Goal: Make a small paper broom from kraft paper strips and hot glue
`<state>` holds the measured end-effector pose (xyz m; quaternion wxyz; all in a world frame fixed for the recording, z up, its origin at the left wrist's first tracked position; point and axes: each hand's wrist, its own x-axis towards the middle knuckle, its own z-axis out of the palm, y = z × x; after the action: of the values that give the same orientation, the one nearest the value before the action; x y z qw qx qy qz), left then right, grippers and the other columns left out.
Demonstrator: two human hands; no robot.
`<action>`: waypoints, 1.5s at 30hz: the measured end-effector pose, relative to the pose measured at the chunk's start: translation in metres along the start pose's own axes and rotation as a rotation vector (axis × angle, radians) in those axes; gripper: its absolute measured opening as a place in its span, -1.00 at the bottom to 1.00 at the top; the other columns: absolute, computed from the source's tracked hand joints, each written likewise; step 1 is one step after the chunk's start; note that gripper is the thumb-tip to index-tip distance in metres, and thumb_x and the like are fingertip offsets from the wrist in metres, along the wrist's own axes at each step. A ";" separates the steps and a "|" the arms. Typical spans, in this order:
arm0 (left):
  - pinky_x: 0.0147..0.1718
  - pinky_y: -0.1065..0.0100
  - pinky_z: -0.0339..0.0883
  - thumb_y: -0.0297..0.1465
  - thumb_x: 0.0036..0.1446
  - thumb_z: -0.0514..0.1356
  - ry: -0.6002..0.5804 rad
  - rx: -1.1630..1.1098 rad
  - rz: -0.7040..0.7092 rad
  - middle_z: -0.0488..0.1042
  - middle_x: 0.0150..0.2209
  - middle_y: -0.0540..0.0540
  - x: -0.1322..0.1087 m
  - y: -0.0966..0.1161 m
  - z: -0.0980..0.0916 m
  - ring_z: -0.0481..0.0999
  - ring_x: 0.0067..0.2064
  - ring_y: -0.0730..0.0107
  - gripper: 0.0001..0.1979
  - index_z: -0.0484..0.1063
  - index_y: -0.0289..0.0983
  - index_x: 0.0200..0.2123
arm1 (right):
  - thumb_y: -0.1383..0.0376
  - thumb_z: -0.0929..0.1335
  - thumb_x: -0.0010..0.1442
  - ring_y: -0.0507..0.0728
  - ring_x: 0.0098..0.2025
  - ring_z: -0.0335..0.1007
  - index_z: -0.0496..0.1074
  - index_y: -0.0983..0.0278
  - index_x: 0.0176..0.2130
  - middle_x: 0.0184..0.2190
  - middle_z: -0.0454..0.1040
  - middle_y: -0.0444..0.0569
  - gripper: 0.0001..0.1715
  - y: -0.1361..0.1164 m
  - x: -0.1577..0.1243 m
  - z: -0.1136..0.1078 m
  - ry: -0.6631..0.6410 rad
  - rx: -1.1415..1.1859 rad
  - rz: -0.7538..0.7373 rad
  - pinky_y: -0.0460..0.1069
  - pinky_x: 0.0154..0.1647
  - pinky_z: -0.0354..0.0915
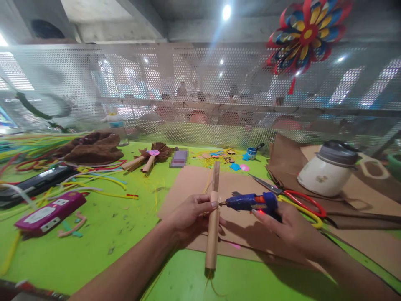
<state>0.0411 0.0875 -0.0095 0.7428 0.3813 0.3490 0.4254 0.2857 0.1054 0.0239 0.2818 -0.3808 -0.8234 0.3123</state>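
My left hand [200,211] is closed around a rolled brown paper tube [212,240], held upright in the middle of the view. A narrower brown strip [216,175] sticks up from the tube's top, and thin yellow strands [209,284] hang from its lower end. In my right hand [293,221] is a blue glue gun [250,202] with a small red light glowing. Its nozzle points left and meets the tube beside my left fingertips; whether it touches the paper I cannot tell. Under both hands lies a sheet of brown paper [184,188].
Scissors [303,205] with red and yellow handles lie at right, near a white lidded mug [328,169] on brown paper. At left are a purple power strip [52,213], coloured pipe cleaners and brown cloth [94,150]. Finished-looking paper tubes [150,161] and cutouts [234,167] lie farther back.
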 end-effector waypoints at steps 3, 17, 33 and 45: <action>-0.40 0.17 0.47 -0.40 0.11 0.20 -0.004 -0.008 -0.003 0.53 -0.45 -0.24 0.000 0.001 0.001 0.57 -0.45 0.20 -0.83 0.33 -0.37 -0.27 | 0.10 0.26 0.24 0.27 -0.05 0.40 0.42 0.24 0.04 -0.12 0.52 0.07 -0.54 -0.004 -0.001 -0.002 -0.041 0.031 -0.021 0.14 -0.02 0.33; -0.38 0.11 0.46 -0.35 0.09 0.23 -0.020 -0.011 -0.010 0.55 -0.41 -0.29 0.002 -0.001 -0.003 0.58 -0.41 0.12 -0.77 0.34 -0.37 -0.23 | 0.10 0.24 0.24 0.22 -0.19 0.46 0.47 0.27 -0.08 -0.23 0.55 0.03 -0.59 -0.004 0.001 0.001 0.022 -0.021 -0.002 0.04 -0.17 0.37; -0.36 0.10 0.45 -0.35 0.08 0.23 -0.018 0.016 -0.047 0.54 -0.42 -0.27 0.001 -0.003 -0.004 0.57 -0.41 0.15 -0.80 0.30 -0.34 -0.29 | 0.05 0.23 0.23 0.10 -0.49 0.32 0.46 0.28 -0.43 -0.58 0.42 -0.08 -0.57 0.012 0.004 0.000 0.178 -0.081 0.017 -0.03 -0.46 0.27; -0.36 0.11 0.45 -0.37 0.09 0.23 0.017 0.015 -0.016 0.54 -0.43 -0.27 0.000 0.000 -0.001 0.58 -0.41 0.14 -0.81 0.30 -0.35 -0.29 | 0.06 0.26 0.21 0.09 -0.49 0.29 0.43 0.28 -0.51 -0.57 0.40 -0.08 -0.57 0.009 0.005 0.004 0.165 -0.097 0.040 -0.05 -0.48 0.22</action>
<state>0.0406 0.0873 -0.0098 0.7404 0.3805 0.3614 0.4200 0.2839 0.1123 0.0160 0.3237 -0.4351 -0.8036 0.2451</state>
